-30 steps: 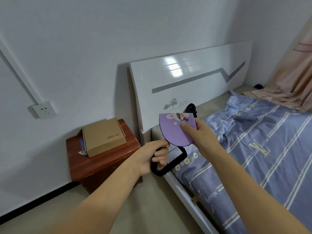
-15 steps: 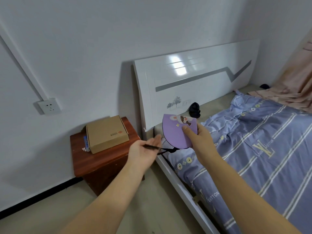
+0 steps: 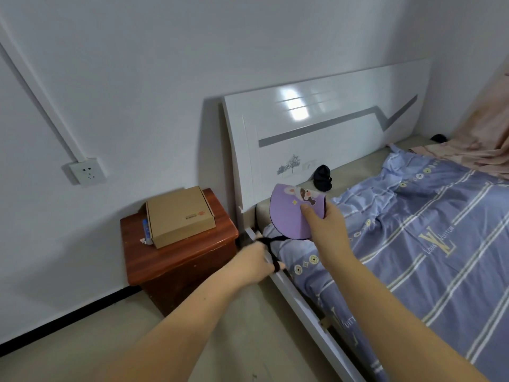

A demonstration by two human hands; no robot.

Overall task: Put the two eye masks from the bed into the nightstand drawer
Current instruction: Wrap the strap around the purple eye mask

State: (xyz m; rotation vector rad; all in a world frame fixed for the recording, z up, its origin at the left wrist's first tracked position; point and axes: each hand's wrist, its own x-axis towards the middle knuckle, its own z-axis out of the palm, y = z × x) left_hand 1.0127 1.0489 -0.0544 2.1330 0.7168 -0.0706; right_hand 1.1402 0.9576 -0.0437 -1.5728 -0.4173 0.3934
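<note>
Purple eye mask [image 3: 293, 213] sits pinched in the right hand [image 3: 326, 228] over the bed [image 3: 429, 244], while the left hand [image 3: 254, 264] seemingly closes on its black strap [image 3: 271, 241].

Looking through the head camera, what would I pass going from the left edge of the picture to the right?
Wall socket → cardboard box on the wooden nightstand → left hand pulling a black strap → purple eye mask pinched in the right hand → striped blue bedsheet → pink fabric.
</note>
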